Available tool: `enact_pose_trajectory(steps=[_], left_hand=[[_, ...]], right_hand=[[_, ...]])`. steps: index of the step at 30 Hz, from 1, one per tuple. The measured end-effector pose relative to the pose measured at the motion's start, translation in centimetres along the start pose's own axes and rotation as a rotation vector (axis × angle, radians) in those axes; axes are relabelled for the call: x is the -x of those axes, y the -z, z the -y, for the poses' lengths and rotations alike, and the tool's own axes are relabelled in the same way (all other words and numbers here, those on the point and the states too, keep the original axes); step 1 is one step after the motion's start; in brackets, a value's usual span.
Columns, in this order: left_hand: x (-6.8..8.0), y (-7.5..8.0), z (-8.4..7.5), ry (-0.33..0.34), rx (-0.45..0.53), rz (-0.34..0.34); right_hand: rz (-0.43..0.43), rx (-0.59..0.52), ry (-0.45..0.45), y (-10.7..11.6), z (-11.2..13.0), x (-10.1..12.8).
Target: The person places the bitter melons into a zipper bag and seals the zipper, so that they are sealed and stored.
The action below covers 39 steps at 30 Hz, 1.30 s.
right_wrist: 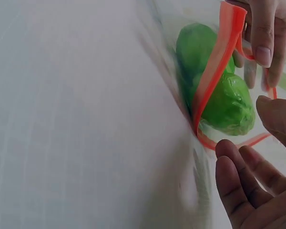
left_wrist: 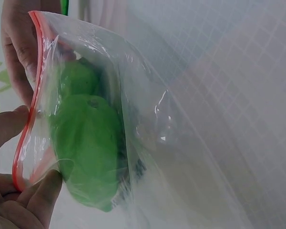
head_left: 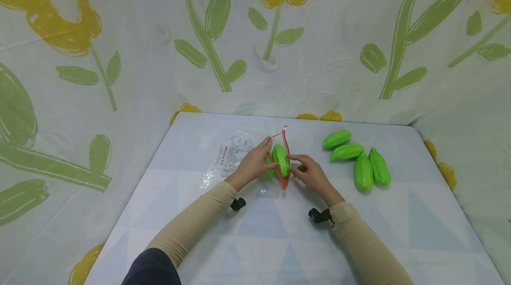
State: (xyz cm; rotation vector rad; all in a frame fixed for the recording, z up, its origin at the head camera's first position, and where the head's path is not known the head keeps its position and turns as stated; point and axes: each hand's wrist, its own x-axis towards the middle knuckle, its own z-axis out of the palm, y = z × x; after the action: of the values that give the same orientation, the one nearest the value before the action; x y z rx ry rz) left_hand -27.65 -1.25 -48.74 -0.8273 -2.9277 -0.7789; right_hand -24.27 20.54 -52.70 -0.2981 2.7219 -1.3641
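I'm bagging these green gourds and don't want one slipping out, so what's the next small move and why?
Probably nudge the gourd at the mouth deeper into the bag with the right hand. It sits between the red zip strips, another lies behind it, and the left hand holds the opening apart. Four gourds wait on the table.
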Motion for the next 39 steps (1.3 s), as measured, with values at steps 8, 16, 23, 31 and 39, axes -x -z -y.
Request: enact_pose_trajectory(steps=[8,16,23,31,39], left_hand=[[0.0,-0.1,0.1,-0.002,0.002,-0.006],[0.1,0.1,0.1,0.025,-0.003,0.009],[0.0,-0.1,0.2,0.022,0.005,0.011],[0.0,-0.2,0.2,0.013,0.007,-0.004],[0.2,-0.2,0.2,0.012,-0.013,-0.003]], right_hand=[[-0.035,0.009,0.021,0.9,-0.8,0.8],[-0.062,0.025,0.052,2.0,-1.1,1.4],[-0.07,0.062,0.053,3.1,-1.7,2.1],[-0.101,0.077,0.052,4.4,-2.7,3.1],[-0.162,0.081,0.106,5.6,-3.9,4.2]])
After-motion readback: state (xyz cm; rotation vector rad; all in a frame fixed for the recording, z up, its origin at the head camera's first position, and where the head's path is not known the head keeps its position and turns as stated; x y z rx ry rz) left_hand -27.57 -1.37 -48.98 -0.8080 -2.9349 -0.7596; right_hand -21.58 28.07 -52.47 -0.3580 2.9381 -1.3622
